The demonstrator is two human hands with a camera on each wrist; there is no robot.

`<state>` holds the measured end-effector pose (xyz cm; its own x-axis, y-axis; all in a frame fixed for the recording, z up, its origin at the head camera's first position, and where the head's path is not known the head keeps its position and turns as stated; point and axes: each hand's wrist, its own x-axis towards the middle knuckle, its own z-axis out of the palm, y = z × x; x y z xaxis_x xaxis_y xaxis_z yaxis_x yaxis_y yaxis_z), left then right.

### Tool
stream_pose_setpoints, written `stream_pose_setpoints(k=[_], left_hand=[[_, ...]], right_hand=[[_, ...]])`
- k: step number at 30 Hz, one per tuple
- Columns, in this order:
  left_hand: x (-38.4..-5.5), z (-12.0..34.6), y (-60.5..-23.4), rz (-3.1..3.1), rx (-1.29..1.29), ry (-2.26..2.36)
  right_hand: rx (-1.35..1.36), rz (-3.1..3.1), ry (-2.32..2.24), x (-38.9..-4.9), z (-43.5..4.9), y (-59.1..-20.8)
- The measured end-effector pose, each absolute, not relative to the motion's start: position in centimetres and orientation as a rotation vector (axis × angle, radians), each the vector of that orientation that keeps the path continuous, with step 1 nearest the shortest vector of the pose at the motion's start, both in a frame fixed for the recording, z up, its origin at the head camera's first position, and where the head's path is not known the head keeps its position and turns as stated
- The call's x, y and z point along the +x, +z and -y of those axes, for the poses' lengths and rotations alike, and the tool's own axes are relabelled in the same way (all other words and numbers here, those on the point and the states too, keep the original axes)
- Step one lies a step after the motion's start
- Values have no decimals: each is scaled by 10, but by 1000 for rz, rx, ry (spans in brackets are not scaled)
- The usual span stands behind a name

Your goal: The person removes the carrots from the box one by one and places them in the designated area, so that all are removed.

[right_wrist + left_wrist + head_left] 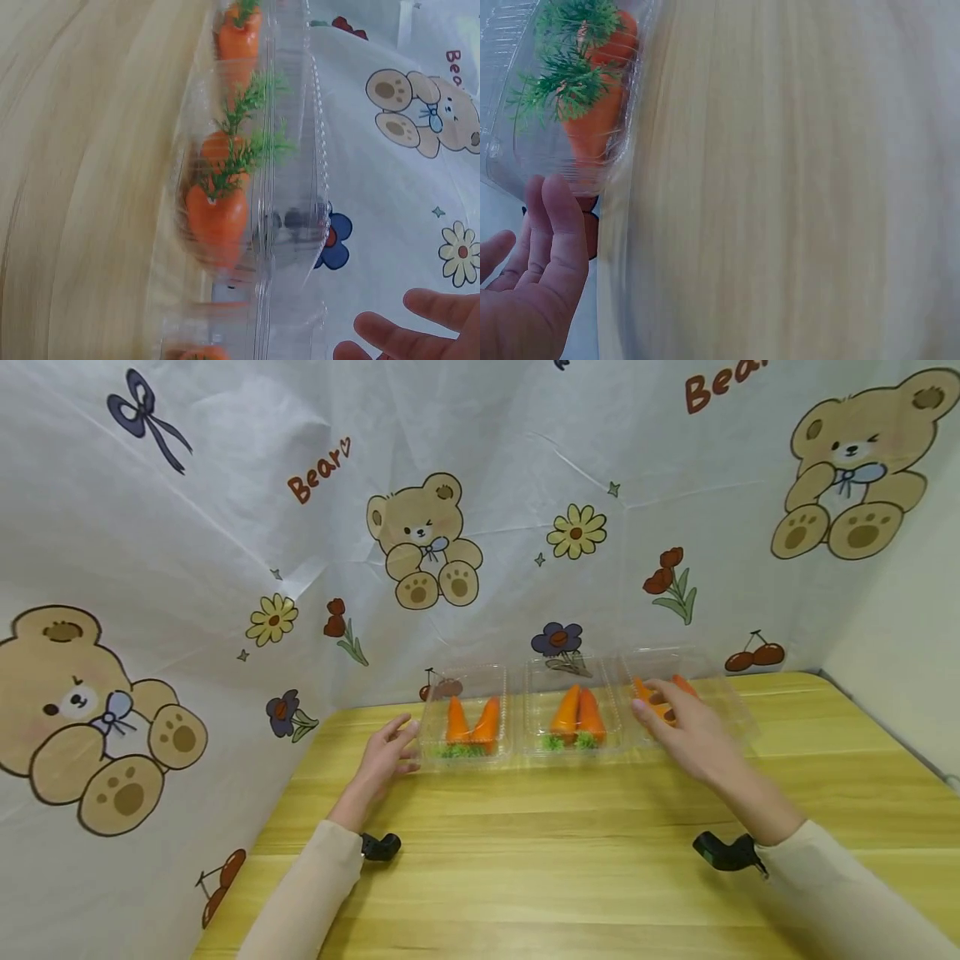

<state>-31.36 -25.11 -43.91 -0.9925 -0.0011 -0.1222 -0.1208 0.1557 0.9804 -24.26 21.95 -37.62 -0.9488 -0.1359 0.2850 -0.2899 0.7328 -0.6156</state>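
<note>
Three clear hinged plastic boxes stand in a row with lids raised: a left box (467, 760), a middle box (534, 714) and a right box (731, 697). A pair of orange carrots (486, 727) with green tops lies in the left box, another pair (589, 717) in the middle one. Beside the left box's left wall is my left hand (381, 760), fingers loosely extended, fingertips right at its corner in the left wrist view. My right hand (692, 731) reaches over the right box with fingers spread, partly hiding the carrots (682, 685) there; it grips nothing.
The boxes stand along the back of a wooden table (525, 868). Right behind them hangs a white cloth (510, 460) printed with bears and flowers. A black wrist-camera mount (381, 847) sits below the left wrist, another mount (726, 852) below the right.
</note>
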Motion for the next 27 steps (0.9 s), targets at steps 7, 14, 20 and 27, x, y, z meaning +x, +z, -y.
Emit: stream_pose_setpoints(k=[7,14,20,27], left_hand=[[-314,245,-440,-2278,-144,2011],[-313,247,-440,-2260,-175,2049],[-311,248,-437,-2207,-199,2069],[-305,247,-438,-2195,-201,2091]], right_hand=[[346,2683,1065,-239,-209,-378],[349,2674,1121,-236,-198,-377],[383,2640,1179,-234,-187,-381],[413,2627,1266,-232,-175,-384]])
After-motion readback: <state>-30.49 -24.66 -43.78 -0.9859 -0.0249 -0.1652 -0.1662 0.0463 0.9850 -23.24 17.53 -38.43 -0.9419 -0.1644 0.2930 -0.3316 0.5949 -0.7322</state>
